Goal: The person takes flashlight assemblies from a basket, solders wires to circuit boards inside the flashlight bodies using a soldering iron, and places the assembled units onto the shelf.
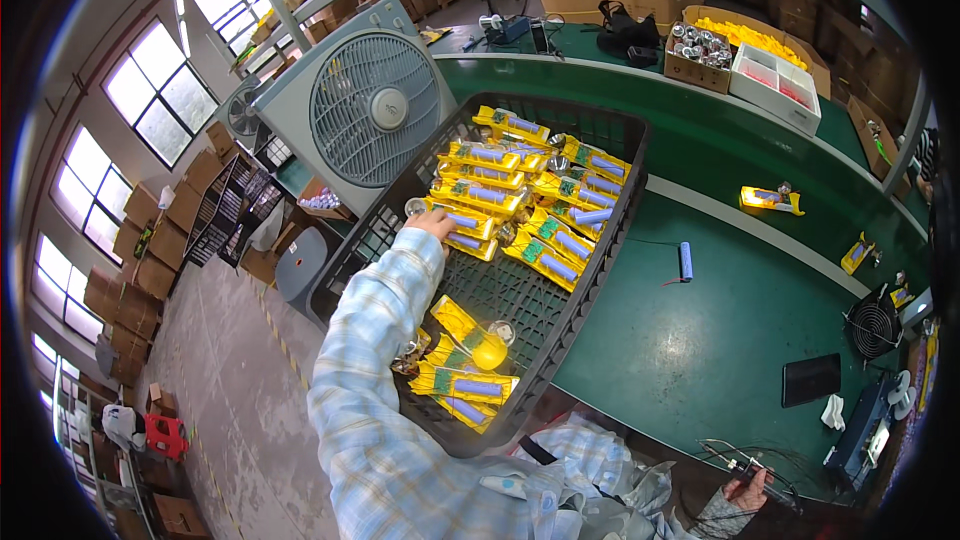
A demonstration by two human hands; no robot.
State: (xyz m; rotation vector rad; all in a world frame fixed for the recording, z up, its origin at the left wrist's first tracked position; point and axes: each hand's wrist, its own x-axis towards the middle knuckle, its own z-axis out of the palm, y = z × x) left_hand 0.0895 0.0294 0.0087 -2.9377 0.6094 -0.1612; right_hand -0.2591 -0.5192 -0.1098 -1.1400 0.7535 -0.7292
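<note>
- Green tabletop (700, 340), curved by the lens, with a raised green shelf (700, 90) behind it; factory room, big windows on the left, concrete floor (230, 420), stacked cardboard boxes (130, 270) along the wall.
- One black plastic crate (590, 270) sits on the tabletop's left end, holding yellow packs (520, 200) with purple cells; roughly fifteen in the far pile, about four in the near pile, exact count unclear because they overlap.
- Left hand (432, 225), plaid sleeve, reaches into the crate at the near-left edge of the far pile; fingers curled on a yellow pack (465, 225) with a small clear bulb just beside; firmness of grip cannot tell.
- Right hand (748, 490) low at the bottom right, closed around a thin tool with wires (730, 455).
- One loose purple cell (686, 260) on the tabletop, well apart from the crate.
- Two fans: one grey box fan (365, 105) beside the crate, one small black fan (873, 325) at right.
- One white bin (775, 75) on the shelf.
</note>
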